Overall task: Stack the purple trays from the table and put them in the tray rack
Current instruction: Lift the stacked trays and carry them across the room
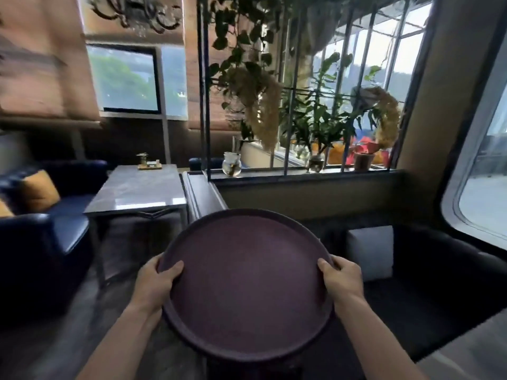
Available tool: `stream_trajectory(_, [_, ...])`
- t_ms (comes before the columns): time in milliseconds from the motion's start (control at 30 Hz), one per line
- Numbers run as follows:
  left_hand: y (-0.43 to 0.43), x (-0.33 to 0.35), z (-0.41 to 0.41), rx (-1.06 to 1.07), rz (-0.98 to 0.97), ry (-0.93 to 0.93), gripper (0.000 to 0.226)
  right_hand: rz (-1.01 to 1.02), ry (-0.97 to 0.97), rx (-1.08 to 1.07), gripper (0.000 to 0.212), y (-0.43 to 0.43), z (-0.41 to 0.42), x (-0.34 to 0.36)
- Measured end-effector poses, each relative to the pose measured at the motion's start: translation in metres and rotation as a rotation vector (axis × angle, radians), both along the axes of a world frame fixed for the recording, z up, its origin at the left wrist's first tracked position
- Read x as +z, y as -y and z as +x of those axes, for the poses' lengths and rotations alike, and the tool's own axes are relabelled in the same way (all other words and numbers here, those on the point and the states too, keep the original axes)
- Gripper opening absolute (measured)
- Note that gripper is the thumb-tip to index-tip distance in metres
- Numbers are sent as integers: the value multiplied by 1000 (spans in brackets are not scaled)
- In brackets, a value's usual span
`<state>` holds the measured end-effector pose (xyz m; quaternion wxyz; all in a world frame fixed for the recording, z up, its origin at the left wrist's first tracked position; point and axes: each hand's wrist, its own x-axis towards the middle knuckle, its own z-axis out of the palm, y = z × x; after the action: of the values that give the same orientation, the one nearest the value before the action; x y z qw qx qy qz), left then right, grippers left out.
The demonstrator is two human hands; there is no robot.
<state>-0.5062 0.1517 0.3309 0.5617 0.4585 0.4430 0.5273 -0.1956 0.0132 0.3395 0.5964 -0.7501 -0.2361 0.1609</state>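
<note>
A round purple tray [247,283] is held level in front of me, its inside bare. My left hand [155,283] grips its left rim with the thumb lying over the edge. My right hand [341,279] grips the right rim the same way. Whether more trays lie under the top one I cannot tell; a dark shape shows just below its near edge. No tray rack is in view.
A grey marble table [137,190] stands ahead on the left with a small wooden holder on it. Blue armchairs with yellow cushions [38,192] sit at the left. A low partition [203,196] and a plant shelf [301,171] lie ahead, a dark sofa at the right.
</note>
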Motion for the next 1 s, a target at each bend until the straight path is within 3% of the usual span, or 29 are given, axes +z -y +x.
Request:
stream_trajectory(267, [2, -7, -216, 325, -21, -24, 43, -20, -32, 368, 22, -110, -189, -7])
stream_trajectory(533, [60, -20, -380, 694, -65, -4, 45, -12, -73, 722, 18, -175, -366, -16])
stream_trajectory(667, [106, -23, -430, 898, -74, 16, 41, -27, -78, 931, 24, -192, -443, -20])
stream_trajectory(800, [157, -22, -461, 1096, -78, 16, 23, -39, -115, 1127, 19, -199, -513, -23])
stream_trajectory(867, [180, -20, -470, 1175, -71, 39, 24, -41, -113, 1223, 9, -199, -543, -24])
stream_trajectory(1000, [218, -15, -477, 1340, -72, 43, 28, -73, -104, 1371, 13, -196, -593, -21])
